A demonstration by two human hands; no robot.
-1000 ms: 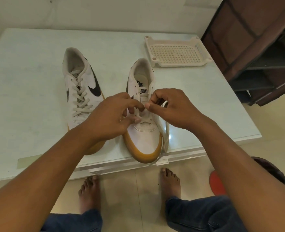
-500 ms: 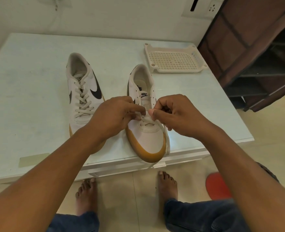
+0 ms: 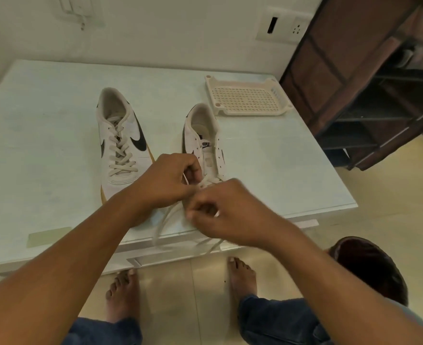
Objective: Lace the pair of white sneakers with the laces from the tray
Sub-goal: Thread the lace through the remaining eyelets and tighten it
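The left hand pinches the lace with curled fingers. The right hand, blurred, curls around the same lace just beside it. Under both hands' fingers stands the half-laced sneaker. The laced sneaker lies beyond the left fingers, and the tray is well apart behind the right ones.

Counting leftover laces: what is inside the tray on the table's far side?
Nothing shows inside the tray: its perforated floor lies bare. A thin strip of floor just behind its near wall is covered from this view.
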